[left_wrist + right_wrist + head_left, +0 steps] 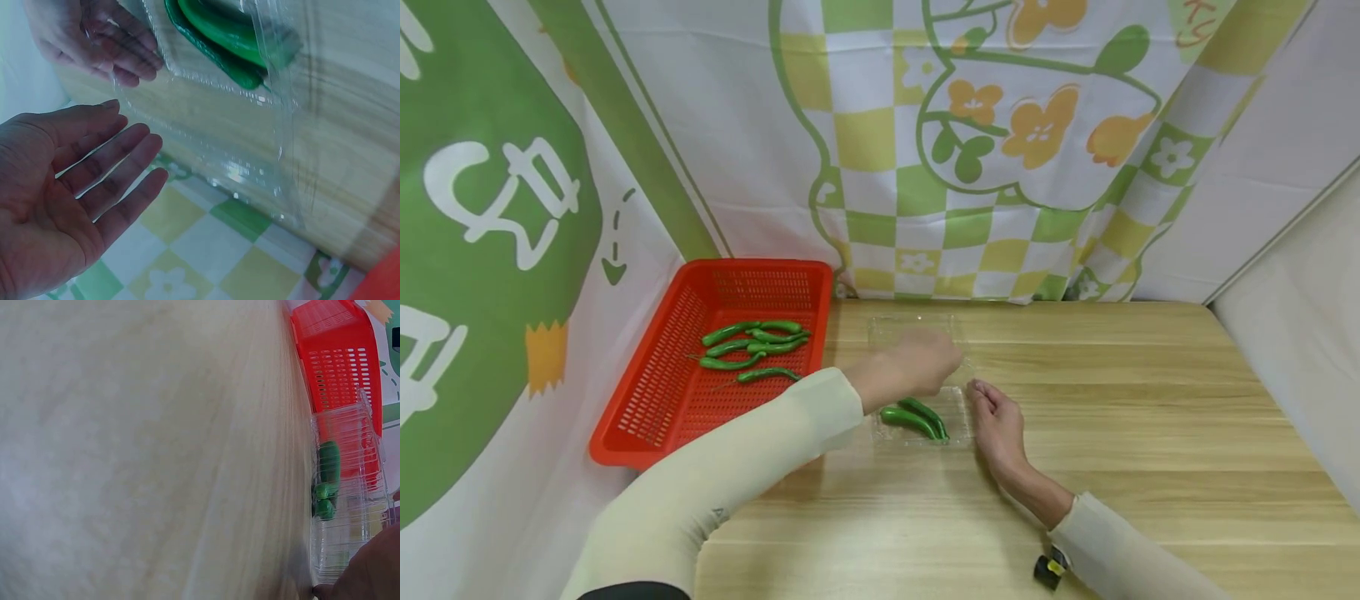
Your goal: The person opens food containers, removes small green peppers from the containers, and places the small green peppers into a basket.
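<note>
A clear plastic clamshell box [958,417] lies with its lid [880,329] raised on the far side. Two green chili peppers [912,421] rest side by side in its near half; the left wrist view shows these chilies [219,40] through the plastic. My left hand [913,362], blurred in the head view, reaches over the lid. In the left wrist view that left hand [81,181] has its fingers spread and holds nothing. My right hand [1000,425] pinches the box's right edge, and its fingers [128,47] show behind the plastic.
A red perforated basket [655,367] holding several green chilies [752,342] stands left of the box, under the left forearm. The wooden table [1150,417] extends to the right. A patterned cloth [925,242] hangs behind its far edge.
</note>
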Demonstrator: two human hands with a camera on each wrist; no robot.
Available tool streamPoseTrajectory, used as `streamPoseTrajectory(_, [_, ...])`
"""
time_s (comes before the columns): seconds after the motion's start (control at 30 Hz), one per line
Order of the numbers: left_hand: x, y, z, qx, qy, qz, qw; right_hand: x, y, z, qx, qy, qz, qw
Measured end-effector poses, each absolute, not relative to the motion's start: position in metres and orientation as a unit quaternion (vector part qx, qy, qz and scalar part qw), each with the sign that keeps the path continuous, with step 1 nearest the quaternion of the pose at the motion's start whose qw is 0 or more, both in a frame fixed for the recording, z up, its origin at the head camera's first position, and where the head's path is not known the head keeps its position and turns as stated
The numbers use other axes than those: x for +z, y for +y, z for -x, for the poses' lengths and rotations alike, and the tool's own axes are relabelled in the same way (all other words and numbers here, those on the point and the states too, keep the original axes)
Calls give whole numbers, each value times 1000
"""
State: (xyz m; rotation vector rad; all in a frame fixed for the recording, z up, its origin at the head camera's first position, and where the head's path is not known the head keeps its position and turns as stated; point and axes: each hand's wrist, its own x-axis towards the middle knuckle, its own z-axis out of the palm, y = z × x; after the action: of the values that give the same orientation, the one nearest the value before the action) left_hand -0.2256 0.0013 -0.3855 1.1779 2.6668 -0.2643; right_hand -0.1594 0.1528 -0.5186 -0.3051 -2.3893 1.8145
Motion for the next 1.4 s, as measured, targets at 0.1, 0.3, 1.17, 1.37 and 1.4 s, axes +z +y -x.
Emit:
streamPoseTrajectory(0.1, [-392,5,224,-90,908,-394,108,-518,152,159,600,-792,97,64])
streamPoseTrajectory(0.3, [-401,9,223,-74,910,-382,140,-517,152,159,607,-787,95,59])
streamPoseTrajectory(1.17, [-443,19,209,-227,885,-389,120,-517,153,158,609,-786,89,55])
streamPoseTrajectory(1.37, [-445,20,207,-221,887,-394,100,-518,151,158,617,-780,91,57])
streamPoseTrajectory(1.4, [-446,19,207,-218,887,-395,100,-518,151,158,618,-779,91,57])
